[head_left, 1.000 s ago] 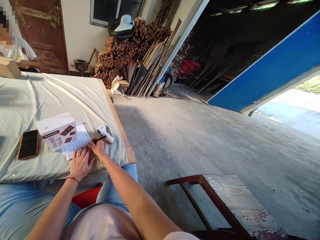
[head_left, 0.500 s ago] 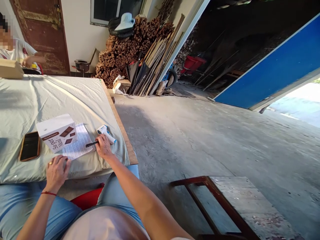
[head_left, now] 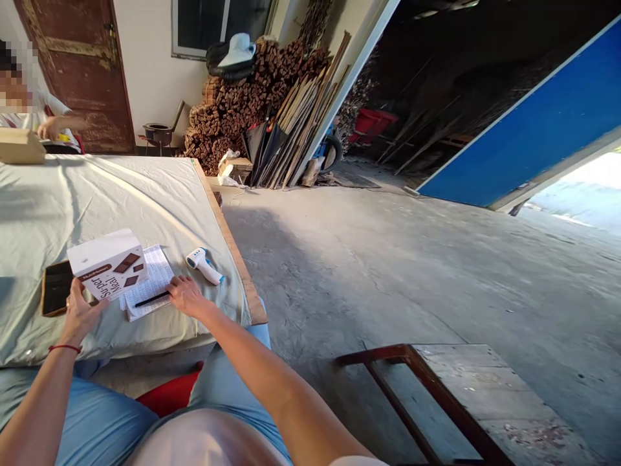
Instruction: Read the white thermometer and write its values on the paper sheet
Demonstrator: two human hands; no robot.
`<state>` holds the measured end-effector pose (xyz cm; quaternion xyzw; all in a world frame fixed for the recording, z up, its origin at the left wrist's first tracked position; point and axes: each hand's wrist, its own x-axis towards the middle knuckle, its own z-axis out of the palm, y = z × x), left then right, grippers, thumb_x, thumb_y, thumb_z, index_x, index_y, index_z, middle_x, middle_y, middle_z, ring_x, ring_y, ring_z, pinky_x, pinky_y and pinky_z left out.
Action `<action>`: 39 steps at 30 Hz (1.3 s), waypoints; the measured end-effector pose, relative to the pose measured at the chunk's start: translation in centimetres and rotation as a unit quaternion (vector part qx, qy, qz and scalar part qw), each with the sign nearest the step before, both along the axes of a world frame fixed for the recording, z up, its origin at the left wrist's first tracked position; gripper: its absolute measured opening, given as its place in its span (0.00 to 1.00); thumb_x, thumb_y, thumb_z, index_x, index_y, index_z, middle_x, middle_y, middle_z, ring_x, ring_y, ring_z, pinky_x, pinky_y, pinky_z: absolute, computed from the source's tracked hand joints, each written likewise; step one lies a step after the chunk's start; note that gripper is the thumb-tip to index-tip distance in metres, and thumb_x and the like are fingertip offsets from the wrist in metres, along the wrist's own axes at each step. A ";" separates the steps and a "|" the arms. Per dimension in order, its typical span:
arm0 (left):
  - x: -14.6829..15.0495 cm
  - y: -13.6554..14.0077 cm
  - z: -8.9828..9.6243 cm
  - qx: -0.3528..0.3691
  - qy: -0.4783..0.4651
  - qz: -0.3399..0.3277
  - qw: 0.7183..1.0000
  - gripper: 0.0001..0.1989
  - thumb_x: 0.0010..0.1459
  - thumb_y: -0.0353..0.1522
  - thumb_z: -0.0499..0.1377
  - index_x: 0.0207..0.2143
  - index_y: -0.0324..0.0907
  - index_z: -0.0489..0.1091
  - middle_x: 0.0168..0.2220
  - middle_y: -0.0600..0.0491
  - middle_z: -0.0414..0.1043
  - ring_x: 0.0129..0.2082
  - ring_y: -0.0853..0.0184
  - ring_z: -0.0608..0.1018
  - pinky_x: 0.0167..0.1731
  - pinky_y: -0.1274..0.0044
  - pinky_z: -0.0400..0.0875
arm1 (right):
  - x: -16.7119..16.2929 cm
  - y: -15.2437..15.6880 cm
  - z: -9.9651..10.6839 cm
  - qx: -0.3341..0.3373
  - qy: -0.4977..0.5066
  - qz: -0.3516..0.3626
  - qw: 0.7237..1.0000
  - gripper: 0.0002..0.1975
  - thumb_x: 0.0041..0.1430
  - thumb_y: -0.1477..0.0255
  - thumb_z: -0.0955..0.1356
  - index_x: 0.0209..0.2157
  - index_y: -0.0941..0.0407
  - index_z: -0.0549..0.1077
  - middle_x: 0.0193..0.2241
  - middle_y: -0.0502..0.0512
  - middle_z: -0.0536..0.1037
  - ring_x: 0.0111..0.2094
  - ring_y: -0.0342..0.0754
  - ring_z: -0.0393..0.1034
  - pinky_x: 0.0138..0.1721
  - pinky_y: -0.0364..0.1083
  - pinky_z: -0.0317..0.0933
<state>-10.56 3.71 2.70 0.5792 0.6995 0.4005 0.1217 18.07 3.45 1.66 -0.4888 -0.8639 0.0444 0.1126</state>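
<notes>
Meanwhile, a black pen (head_left: 152, 299) is seen lying lengthwise just left of the right hand (head_left: 184, 296), whose loosely spread fingers (head_left: 171, 299) touch its tip, while the box (head_left: 107, 264) is touched by the left hand (head_left: 80, 312).

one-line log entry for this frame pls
left hand: touching white cardboard box | right hand: flat beside black pen on printed paper sheet | near: white infrared thermometer, dark phone
</notes>
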 end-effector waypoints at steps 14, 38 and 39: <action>2.8 -1.5 0.3 0.004 -0.028 0.005 1.000 0.26 0.54 0.54 0.48 0.38 0.43 0.71 0.34 0.49 0.76 0.35 0.58 0.77 0.38 0.68 0.71 | 4.2 1.9 -0.4 -0.001 0.122 -0.336 0.934 0.25 0.59 0.66 0.71 0.55 0.58 0.68 0.54 0.66 0.68 0.53 0.59 0.65 0.52 0.54 0.57; 2.3 -0.6 -2.1 0.015 0.054 -0.010 0.998 0.25 0.61 0.49 0.41 0.43 0.43 0.68 0.42 0.43 0.76 0.46 0.53 0.76 0.46 0.64 0.69 | -8.1 -3.3 0.4 -0.254 0.668 -0.081 0.695 0.14 0.45 0.60 0.71 0.30 0.55 0.72 0.21 0.44 0.65 0.26 0.42 0.59 0.29 0.42 0.55; 2.3 -0.6 -2.1 0.015 0.054 -0.009 0.998 0.25 0.61 0.49 0.41 0.43 0.43 0.68 0.42 0.43 0.76 0.46 0.52 0.76 0.45 0.64 0.69 | -8.2 -3.2 0.2 -0.254 0.674 -0.084 0.688 0.16 0.45 0.61 0.72 0.34 0.55 0.73 0.21 0.44 0.66 0.26 0.43 0.60 0.29 0.42 0.56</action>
